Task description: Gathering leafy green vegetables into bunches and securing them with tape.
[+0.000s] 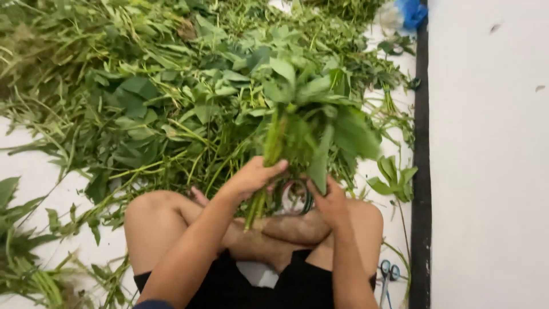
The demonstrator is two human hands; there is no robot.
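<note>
Seated person, legs crossed on a white floor [34,171], both hands raised over the knees. Left hand [251,177]: closed around the stems of a bunch [303,126] of leafy greens, thumb pointing right across the stalks. Right hand [329,200]: fingers curled at the underside of the same bunch, pinching a hanging leaf; how firm the grip is cannot be told. Bunch: held upright, just above the shins, stem ends pointing down between the knees, broad leaves spreading at the top. Pile [160,86] of loose green stems and leaves: spread across the floor beyond the legs, filling the upper left. More greens [28,257] lie at lower left. Scissors [389,274], blue-handled: on the floor just beside the right thigh. Blue bag [409,12]: far corner, against the wall [492,171].
</note>
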